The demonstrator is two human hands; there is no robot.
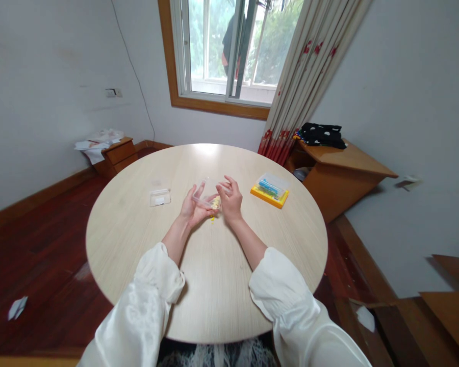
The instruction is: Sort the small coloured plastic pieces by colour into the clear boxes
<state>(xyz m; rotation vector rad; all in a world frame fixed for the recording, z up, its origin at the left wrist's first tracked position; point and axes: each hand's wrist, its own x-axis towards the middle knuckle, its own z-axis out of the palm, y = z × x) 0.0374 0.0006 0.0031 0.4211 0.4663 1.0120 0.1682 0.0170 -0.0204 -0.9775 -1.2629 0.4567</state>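
Above the middle of the round table, my left hand (193, 208) holds a small clear plastic box (202, 200) from below, its fingers around the box. Small pale yellow pieces (215, 203) are gathered at the box's right end. My right hand (231, 198) is at that same end, its fingers curled in and pressed together; whatever they hold is too small or hidden to make out. A few bright yellow bits (212, 219) show just below the box, near my left fingertips.
On the round table (137, 255), a clear case (160, 198) lies to the left. A yellow box with a clear lid and blue contents (270, 190) sits to the right. Behind stand wooden cabinets, one bearing black spotted cloth (322, 135), beside a long curtain (309, 66).
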